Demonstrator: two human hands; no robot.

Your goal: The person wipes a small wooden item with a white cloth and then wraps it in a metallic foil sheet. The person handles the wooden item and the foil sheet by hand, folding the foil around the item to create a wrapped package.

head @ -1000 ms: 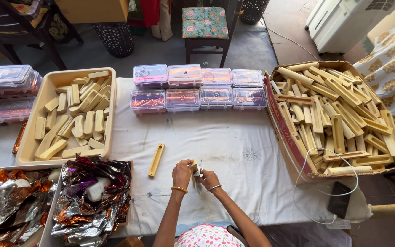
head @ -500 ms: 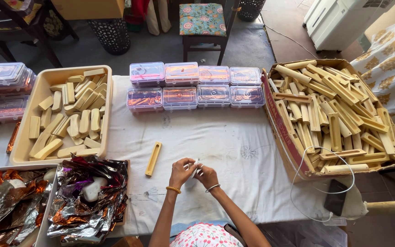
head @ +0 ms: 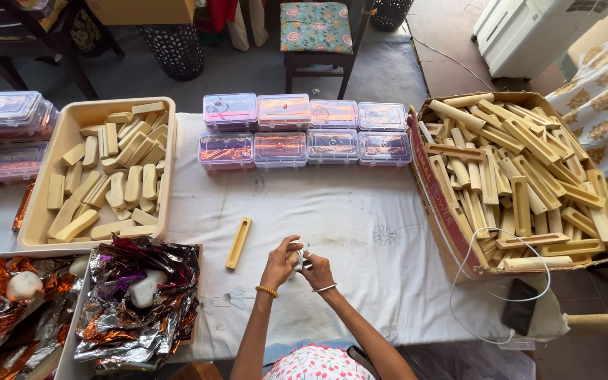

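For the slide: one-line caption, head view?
Both hands pinch a small pale piece over the white tablecloth.

what the frame is keeping back

the left hand (head: 280, 264) and right hand (head: 316, 269) are closing together around a small pale thing (head: 298, 257), too covered to make out. the stacked clear boxes (head: 3, 112) and the crinkled foil (head: 5, 317) are running off the left edge. the patterned cloth (head: 603, 112) is getting cut by the right edge. the dark device (head: 519, 306) is lying too small to identify.
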